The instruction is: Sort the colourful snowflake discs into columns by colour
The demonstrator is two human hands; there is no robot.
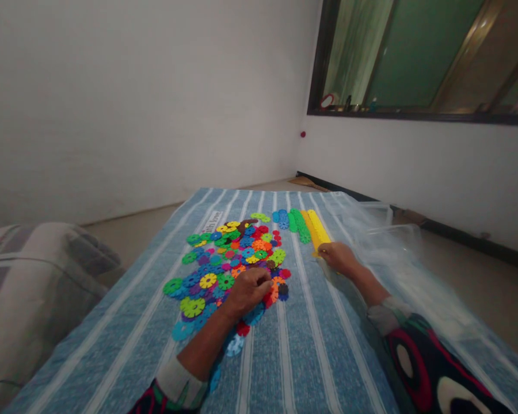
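Observation:
A loose heap of notched plastic discs [208, 280] in many colours lies on the striped cloth. My left hand [251, 287] is over the heap's right side, its fingers curled together; whatever they may hold is hidden. Right of the heap, discs are laid in overlapping rows: a short blue row [283, 219], a green row [300, 225], an orange row [314, 231] and a yellow row [319, 227]. My right hand [337, 256] is at the near end of the yellow row, thumb and fingers pinched on a yellow disc [315, 254] there.
Clear plastic containers [392, 238] stand along the right side of the blue striped cloth [147, 322]. A covered piece of furniture [38, 310] is at the left. Walls and a window [418, 54] bound the far side.

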